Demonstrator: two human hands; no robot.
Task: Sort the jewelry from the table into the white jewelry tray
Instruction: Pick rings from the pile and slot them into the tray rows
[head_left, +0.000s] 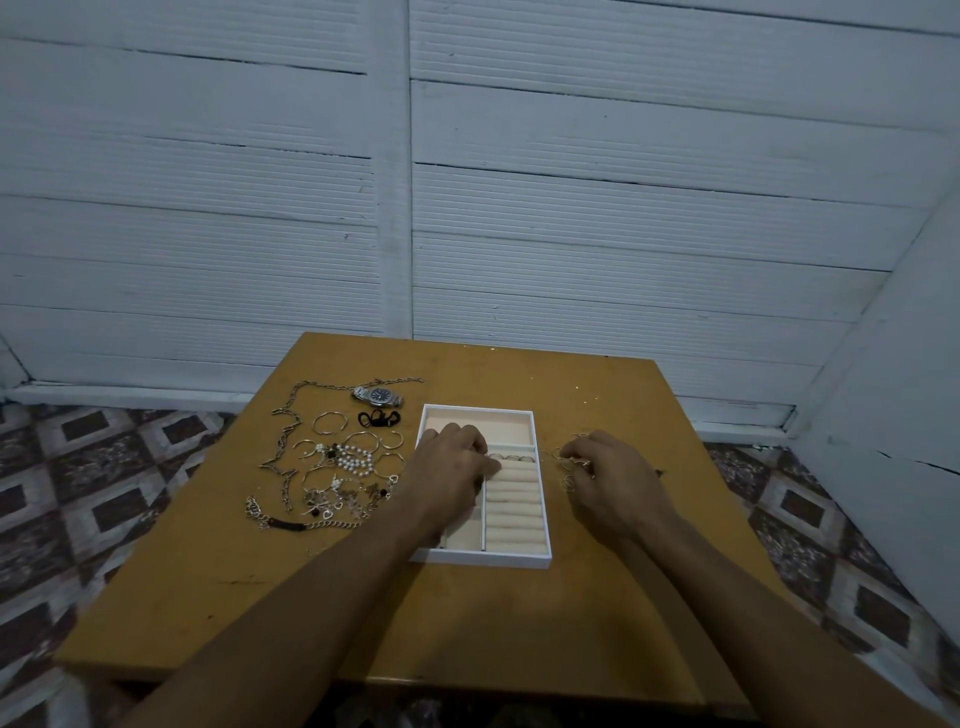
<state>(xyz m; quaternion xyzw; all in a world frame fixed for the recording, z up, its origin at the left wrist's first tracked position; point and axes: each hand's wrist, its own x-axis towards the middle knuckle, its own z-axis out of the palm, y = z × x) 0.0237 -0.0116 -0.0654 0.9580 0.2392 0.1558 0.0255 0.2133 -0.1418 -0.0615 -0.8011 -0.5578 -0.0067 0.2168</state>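
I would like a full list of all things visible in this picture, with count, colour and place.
table: one, yellow-brown, centre
jewelry tray: one, white, mid-table
rings in tray: several, silver, top ring roll
loose rings: several, silver, right of tray
watch: one, silver, beyond tray's left corner
chain necklace: one, silver, table's left
bangles: several, silver, left of tray
pearl bracelet: one, white, among bangles
wall: one, white, behind table
left grip: one hand, bare, over tray
right grip: one hand, bare, at loose rings

Left hand (449, 467) rests over the white tray (488, 559); right hand (608, 475) seemingly pinches rings (567, 484).
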